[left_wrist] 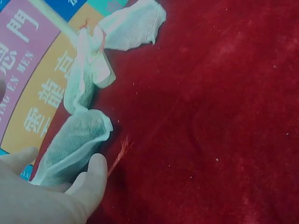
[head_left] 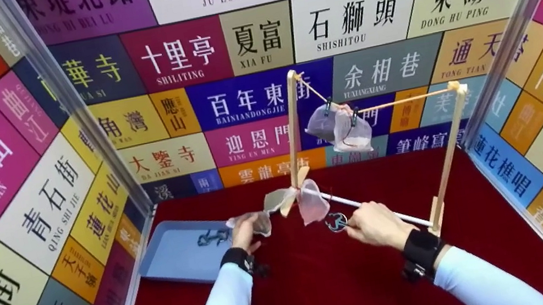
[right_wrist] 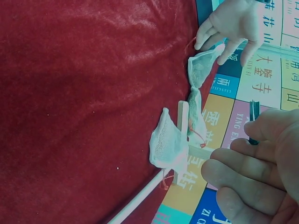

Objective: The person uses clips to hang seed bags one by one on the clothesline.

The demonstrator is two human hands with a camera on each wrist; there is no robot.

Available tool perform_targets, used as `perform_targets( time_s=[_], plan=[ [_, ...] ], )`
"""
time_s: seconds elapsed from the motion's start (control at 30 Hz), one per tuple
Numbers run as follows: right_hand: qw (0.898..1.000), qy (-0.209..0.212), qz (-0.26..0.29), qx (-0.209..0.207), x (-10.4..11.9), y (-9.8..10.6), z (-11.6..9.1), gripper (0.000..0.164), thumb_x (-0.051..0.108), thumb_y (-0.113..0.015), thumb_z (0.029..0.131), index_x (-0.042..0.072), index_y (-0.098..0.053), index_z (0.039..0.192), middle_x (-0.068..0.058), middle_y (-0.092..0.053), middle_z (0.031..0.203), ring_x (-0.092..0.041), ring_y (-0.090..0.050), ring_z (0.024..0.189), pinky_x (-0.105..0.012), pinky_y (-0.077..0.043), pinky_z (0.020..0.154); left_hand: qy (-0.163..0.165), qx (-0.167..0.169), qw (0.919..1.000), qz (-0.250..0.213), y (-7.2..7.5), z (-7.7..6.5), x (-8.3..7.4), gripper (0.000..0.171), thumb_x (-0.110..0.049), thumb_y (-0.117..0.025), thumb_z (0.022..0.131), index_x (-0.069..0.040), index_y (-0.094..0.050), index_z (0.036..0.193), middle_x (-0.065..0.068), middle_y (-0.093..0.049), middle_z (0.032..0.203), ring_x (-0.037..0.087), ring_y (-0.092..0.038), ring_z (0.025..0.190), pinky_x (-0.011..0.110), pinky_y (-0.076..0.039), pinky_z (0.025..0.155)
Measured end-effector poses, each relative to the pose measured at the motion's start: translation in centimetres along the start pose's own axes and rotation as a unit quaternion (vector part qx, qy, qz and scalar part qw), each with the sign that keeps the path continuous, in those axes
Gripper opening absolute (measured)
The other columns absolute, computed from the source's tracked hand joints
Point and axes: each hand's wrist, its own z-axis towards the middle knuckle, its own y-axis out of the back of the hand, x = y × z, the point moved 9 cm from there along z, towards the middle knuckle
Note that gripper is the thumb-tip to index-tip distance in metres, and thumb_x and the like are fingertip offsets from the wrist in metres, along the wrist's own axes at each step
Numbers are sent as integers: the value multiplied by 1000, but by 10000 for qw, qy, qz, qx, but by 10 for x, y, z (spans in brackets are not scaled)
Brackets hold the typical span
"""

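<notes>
My left hand (head_left: 245,231) is beside the tray, at the end of a pale mesh bag (left_wrist: 74,140). Its fingers are spread around the bag; I cannot tell how firmly they touch it. My right hand (head_left: 380,224) pinches a small dark clip (right_wrist: 254,122) between thumb and forefinger, the other fingers loosely bent. In the head view this clip (head_left: 337,222) looks rounded. Another mesh bag (head_left: 312,202), with red string, lies at the foot of the wooden stand (head_left: 296,131). Two mesh bags (head_left: 352,130) hang by dark clips from the stand's cord (head_left: 391,103).
At left, a blue-grey tray (head_left: 182,246) holds several dark clips (head_left: 213,237). A white rod (head_left: 370,205) joins the feet of the stand's two wooden posts. Printed panels (head_left: 269,139) wall the red cloth (head_left: 323,288) on three sides.
</notes>
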Motion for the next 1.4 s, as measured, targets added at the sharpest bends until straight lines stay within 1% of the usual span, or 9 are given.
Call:
perform_targets(
  time_s=[0.1, 0.27, 0.37, 0.5, 0.63, 0.83, 0.9, 1.13, 1.4],
  plan=[
    [10000, 21, 14, 81, -2, 1, 2, 45, 15, -81, 91, 20, -53, 56, 16, -35, 54, -5, -35, 51, -33, -40, 49, 18, 113, 9999, -102, 7, 29, 14, 61, -58, -82, 93, -30, -70, 147, 12, -41, 179, 37, -48, 155, 49, -65, 89],
    [9998, -20, -64, 208, -5, 0, 1, 43, 16, -81, 92, 20, -56, 57, 13, -40, 53, -8, -37, 51, -35, -42, 49, -147, -27, 9998, 100, -6, -31, -22, 69, -50, -72, 104, -12, -58, 160, 22, -38, 180, 45, -45, 161, 61, -57, 117],
    [9997, -40, -94, 217, -7, 0, -1, 43, 16, -81, 92, 20, -56, 57, 13, -41, 52, -7, -38, 50, -34, -41, 48, -619, -463, 9938, 799, -1, -30, -28, 80, -54, -75, 102, -3, -57, 161, 26, -53, 170, 47, -56, 153, 59, -54, 122],
    [9997, -1, -136, 212, -9, 0, 5, 43, 16, -82, 91, 20, -57, 57, 14, -40, 52, -6, -38, 49, -33, -41, 47, -1702, -1283, 9522, 2187, 10, -27, -50, 78, -54, -83, 96, -1, -67, 151, 27, -73, 148, 49, -71, 133, 58, -58, 114],
    [9994, 44, -273, 196, -9, 5, 13, 39, 17, -83, 91, 20, -61, 59, 11, -44, 51, -7, -40, 48, -35, -42, 46, -2761, -1786, 8987, 2902, -4, -82, -102, 44, -29, -84, 98, -3, -79, 134, 23, -82, 129, 46, -77, 120, 59, -61, 107],
    [9983, -175, -392, 395, -18, 20, 20, 36, 15, -80, 95, 17, -64, 62, 8, -49, 54, -9, -41, 47, -35, -44, 44, -3824, -2098, 8408, 3207, -31, -114, -137, 13, -13, -89, 92, -8, -86, 103, 12, -87, 100, 37, -83, 94, 53, -65, 87],
    [9972, -299, -482, 484, -23, 30, 25, 38, 16, -78, 95, 17, -61, 62, 6, -50, 55, -11, -43, 47, -36, -46, 45, -4005, -1986, 8372, 3150, -43, -120, -146, 14, -8, -89, 90, -7, -82, 102, 13, -86, 94, 37, -82, 89, 54, -65, 83],
    [9892, -312, -1396, 312, -30, 79, 46, 38, 16, -77, 92, 13, -57, 59, -9, -62, 60, -33, -60, 52, -54, -55, 49, -4147, -1038, 8632, 2687, -98, -138, -168, 36, -6, -89, 92, -6, -77, 126, 14, -88, 102, 31, -85, 93, 47, -68, 89],
    [9759, -915, -1814, 791, -46, 142, 74, 21, 11, -70, 93, 6, -64, 74, -13, -64, 71, -32, -60, 60, -53, -60, 56, -4573, -912, 8225, 3257, -152, -167, -187, 12, -22, -87, 99, -15, -90, 107, 1, -90, 100, 22, -87, 92, 38, -67, 83]
  ],
)
